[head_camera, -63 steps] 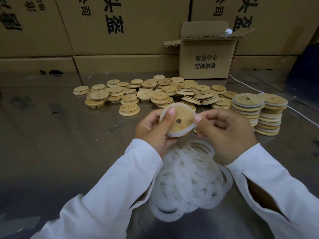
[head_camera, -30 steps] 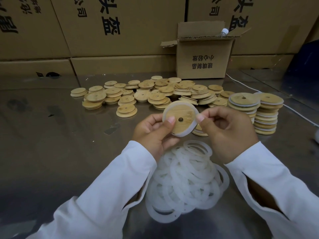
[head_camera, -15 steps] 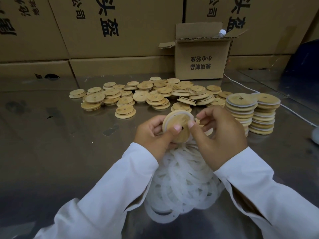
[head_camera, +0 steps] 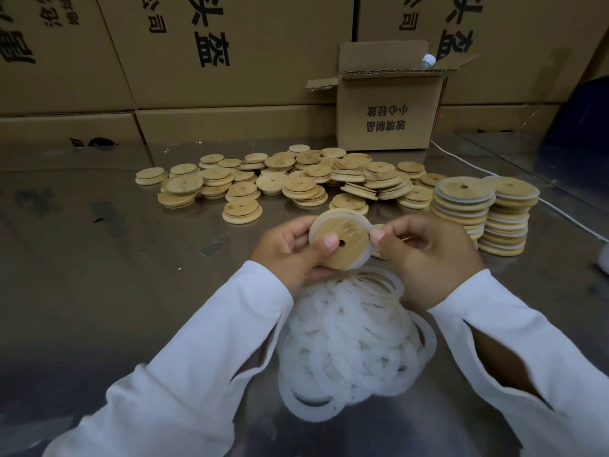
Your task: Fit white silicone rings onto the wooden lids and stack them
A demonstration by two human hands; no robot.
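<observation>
The left hand held a lid tilted up above the desk, well in front of the box and a little to its left; its thumb pressed on the lid's face just beside the small centre hole, and its fingers curled round the lid's edge from behind. A ring sat round the lid's rim, showing white along the top and right edge; whether it was seated all the way round could not be told. The right hand pinched that ring at the lid's right edge between thumb and forefinger; its other fingers were loosely curled. Both wrists wore white sleeves.

Farther from the box than the hands, close to the person, lay a heap of loose rings, tangled and overlapping on the desk; between the box and the hands spread bare lids, some single, some in low piles, reaching well out to the box's left. In front of the box and to its right stood a stack of ringed lids, and just beside it a second stack, white bands showing between the wood. The box stood open, flaps up, with a bottle cap showing at its top right corner; a white cable ran from the box's right side across the desk; behind the box rose a wall of printed cartons.
</observation>
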